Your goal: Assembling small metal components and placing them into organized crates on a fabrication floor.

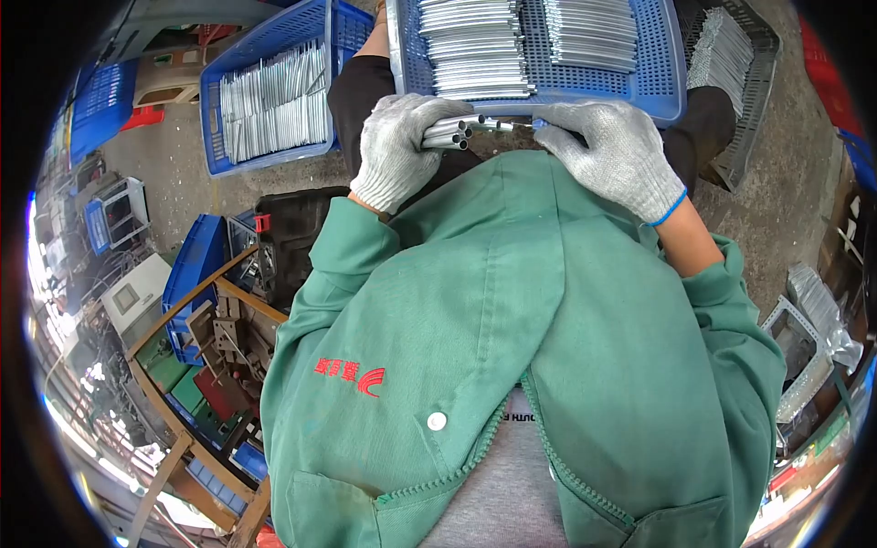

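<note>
My left hand, in a grey-white knit glove, is closed around a small bundle of metal tubes whose open ends point right. One tube sticks out farther than the others, toward my right hand. My right hand, gloved the same way with a blue cuff edge, pinches a slim tool with a bit of blue at the fingertips and a thin metal tip. The tip is close to the protruding tube; whether they touch I cannot tell. Most of the tool is hidden by the fingers.
Just beyond my hands a blue plastic crate holds stacks of similar tubes. Another blue crate with tubes stands on the left, and a grey crate with tubes on the right. A wooden-framed rack stands at lower left.
</note>
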